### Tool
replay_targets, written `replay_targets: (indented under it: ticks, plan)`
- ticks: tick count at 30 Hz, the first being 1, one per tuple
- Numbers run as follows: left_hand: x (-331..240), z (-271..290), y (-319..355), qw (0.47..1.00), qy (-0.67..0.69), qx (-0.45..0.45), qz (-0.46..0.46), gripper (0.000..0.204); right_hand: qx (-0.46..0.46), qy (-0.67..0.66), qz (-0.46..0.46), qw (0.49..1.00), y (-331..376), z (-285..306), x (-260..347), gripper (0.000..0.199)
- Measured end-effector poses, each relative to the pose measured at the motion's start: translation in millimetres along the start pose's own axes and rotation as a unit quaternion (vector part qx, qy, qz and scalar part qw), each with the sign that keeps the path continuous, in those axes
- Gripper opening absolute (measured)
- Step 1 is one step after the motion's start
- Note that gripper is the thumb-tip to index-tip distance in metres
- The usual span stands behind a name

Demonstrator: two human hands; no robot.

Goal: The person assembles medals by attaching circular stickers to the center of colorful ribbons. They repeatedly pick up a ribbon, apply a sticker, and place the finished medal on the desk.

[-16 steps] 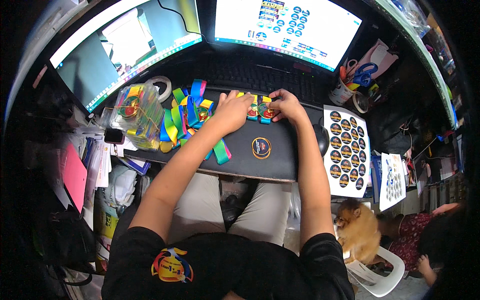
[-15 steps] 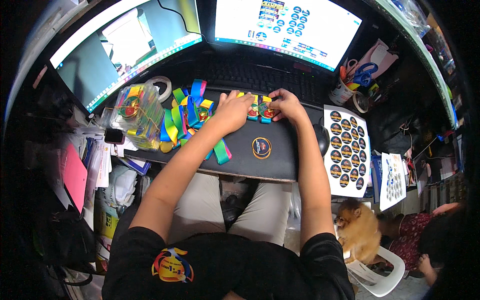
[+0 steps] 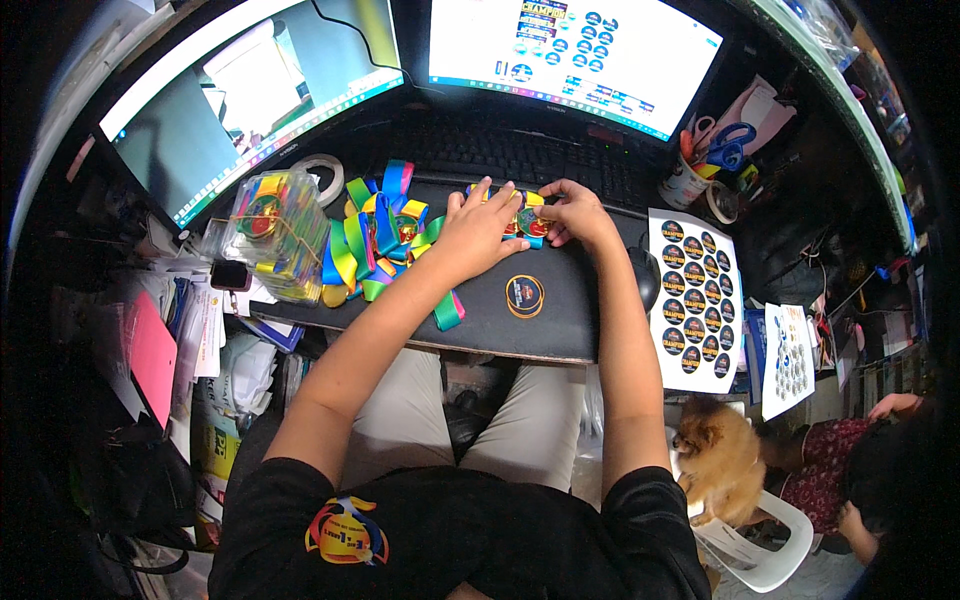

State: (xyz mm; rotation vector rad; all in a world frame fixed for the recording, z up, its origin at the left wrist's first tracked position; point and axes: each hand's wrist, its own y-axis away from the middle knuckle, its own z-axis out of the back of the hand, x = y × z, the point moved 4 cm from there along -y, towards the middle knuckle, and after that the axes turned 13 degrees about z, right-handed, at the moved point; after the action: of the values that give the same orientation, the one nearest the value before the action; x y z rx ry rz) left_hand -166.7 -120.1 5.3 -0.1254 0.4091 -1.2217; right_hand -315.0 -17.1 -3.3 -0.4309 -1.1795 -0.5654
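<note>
Basically, medals (image 3: 533, 222) sit toward the back of the black desk (image 3: 480, 325), in front of the keyboard (image 3: 500, 155), both hands on them. Left hand (image 3: 480, 232): palm down, fingers spread wide, covering part of the medals. Right hand (image 3: 577, 216): fingers bent, thumb and fingertips at the right-hand medal's edge; can't tell if it's pinched or only touched.

Ribbons (image 3: 353, 245) heap left of the left hand, some tails running under that forearm, so little room that side. Plastic box (image 3: 265, 225), clear and banded, stands at the desk's left edge. Bare desk lies between the forearms down to the front edge, taken up only by rubber bands (image 3: 540, 300) looped around a dark disc (image 3: 522, 292). Right side is tight: mouse (image 3: 646, 280) just beside the right forearm, then a sticker sheet (image 3: 697, 300) at the right edge.
</note>
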Motion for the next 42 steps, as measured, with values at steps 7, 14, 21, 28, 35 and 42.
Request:
replay_targets:
  ticks: [7, 14, 21, 28, 35, 42]
  plan:
    - [-2.9, -5.0, -5.8, 0.999, 0.021, -0.025, 0.007, 0.077, -0.015, 0.002, -0.005, 1.0, 1.5, 1.7, 2.3, 0.041]
    - [1.9, 4.2, -1.5, 0.999, 0.009, 0.01, 0.048, 0.081, -0.008, 0.026, 0.001, 1.0, 0.8, 0.1, 0.2, 0.047]
    - [33.1, 41.5, 45.8, 0.989, -0.053, 0.061, 0.123, 0.068, -0.205, 0.257, 0.167, 0.93, 11.4, 4.8, 27.8, 0.049]
    - [43.8, 51.4, 84.6, 0.988, -0.083, -0.008, 0.129, 0.042, 0.045, 0.412, 0.411, 0.812, 19.6, -86.5, 69.7, 0.032]
    - [40.4, 54.3, 100.1, 0.982, -0.078, -0.115, 0.131, 0.039, 0.162, 0.506, 0.292, 0.795, 0.8, -126.6, 81.1, 0.031]
    - [31.3, 45.6, 141.2, 0.984, 0.038, -0.124, 0.124, 0.031, 0.201, 0.365, 0.386, 0.823, -13.7, -137.9, 114.3, 0.034]
